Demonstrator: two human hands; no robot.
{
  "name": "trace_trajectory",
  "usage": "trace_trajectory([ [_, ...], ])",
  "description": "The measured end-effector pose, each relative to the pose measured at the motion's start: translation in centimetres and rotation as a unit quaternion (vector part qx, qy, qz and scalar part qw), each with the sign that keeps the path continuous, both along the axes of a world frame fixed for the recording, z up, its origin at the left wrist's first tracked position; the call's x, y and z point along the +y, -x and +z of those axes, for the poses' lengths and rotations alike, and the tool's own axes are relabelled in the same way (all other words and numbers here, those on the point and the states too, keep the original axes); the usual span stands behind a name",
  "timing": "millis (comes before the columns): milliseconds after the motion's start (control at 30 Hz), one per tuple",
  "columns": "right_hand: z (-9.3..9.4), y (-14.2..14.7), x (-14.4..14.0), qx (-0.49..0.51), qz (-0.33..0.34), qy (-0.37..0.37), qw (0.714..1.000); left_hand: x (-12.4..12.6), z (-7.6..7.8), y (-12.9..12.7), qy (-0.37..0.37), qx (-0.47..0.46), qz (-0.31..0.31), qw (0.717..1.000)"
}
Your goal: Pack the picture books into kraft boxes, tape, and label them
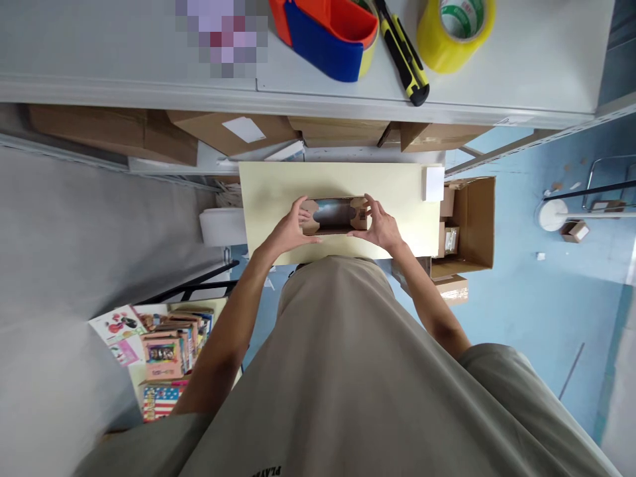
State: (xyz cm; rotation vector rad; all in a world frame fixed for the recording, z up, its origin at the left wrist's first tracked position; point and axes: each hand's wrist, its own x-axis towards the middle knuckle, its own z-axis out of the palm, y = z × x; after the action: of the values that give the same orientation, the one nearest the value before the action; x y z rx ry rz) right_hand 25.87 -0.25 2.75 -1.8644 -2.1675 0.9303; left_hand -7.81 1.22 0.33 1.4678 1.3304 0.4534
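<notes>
Here a small open cardboard carton [335, 215] lies on its side on the pale cream bench [278, 182], its open mouth facing up toward the camera, with a dark, shiny lining or content inside that I cannot make out. To fold it well, the carton should be kept flat against the bench and squared between both palms, with each end flap pressed in evenly so the corners do not buckle; that is a judgement from how the flaps stand. The left hand [293, 228] cups the carton's left end, fingers curled round it and thumb on the near edge. The right hand [380, 225] closes on the right end in the same way, fingertips over the flap with the printed label. Both grips are partly closed, holding the carton itself.

Beyond, a small white box [434, 183] sits at the bench's far right corner. An open cardboard box [472, 222] stands on the blue floor to the right. Above, a grey shelf carries a yellow tape roll [454, 33], a yellow-and-black utility knife [405, 56] and a red-and-blue tape dispenser [328, 33]. Colourful packets [163, 361] lie lower left.
</notes>
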Motion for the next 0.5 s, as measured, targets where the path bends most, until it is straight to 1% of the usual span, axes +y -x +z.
trace_trajectory([
  [67, -0.3, -0.2, -0.1, -0.007, -0.003, -0.003, 1.000, -0.2, -0.4, -0.3, -0.011, 0.021, 0.009, 1.000],
  [167, -0.9, -0.1, 0.0, -0.024, -0.020, -0.003, 1.000, -0.3, -1.0, -0.9, -0.060, 0.081, 0.043, 0.994],
  [267, -2.0, 0.3, 0.1, -0.021, -0.058, -0.015, 0.998, -0.3, -1.7, -1.8, -0.107, 0.129, 0.088, 0.982],
  [367, -3.1, 0.6, 0.1, 0.029, -0.112, -0.018, 0.993, -0.5, -2.3, -2.6, -0.115, 0.141, 0.132, 0.974],
  [500, -3.9, 0.9, -0.2, 0.112, -0.191, -0.013, 0.975, -1.1, -2.7, -3.6, -0.115, 0.149, 0.174, 0.967],
])
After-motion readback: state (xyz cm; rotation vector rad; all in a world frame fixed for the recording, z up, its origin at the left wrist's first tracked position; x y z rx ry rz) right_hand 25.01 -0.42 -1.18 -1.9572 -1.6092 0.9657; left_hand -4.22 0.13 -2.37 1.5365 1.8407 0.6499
